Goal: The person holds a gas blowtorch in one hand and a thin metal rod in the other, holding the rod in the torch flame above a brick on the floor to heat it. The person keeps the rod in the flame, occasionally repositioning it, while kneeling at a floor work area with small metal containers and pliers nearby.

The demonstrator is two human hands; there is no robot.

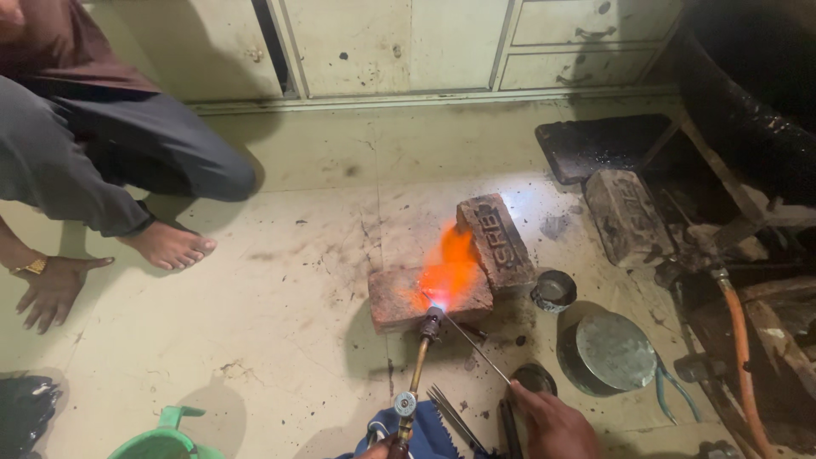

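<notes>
A brass gas torch (416,374) points away from me and throws an orange flame (450,268) onto a flat red brick (399,299), against a second brick (497,242) standing on edge behind it. Only a sliver of my left hand (375,451) shows at the bottom edge, closed around the torch's handle. My right hand (551,423) pinches a thin metal rod (476,347), and the rod's tip reaches the flame near the torch nozzle. A blue cloth (433,433) lies under the torch handle.
Another person squats at the left, with a bare foot (168,245) and a hand (51,289) on the floor. A grey brick (625,217), small round tins (554,289), a round metal lid (614,353), an orange hose (741,340) and a green bucket (166,439) lie around.
</notes>
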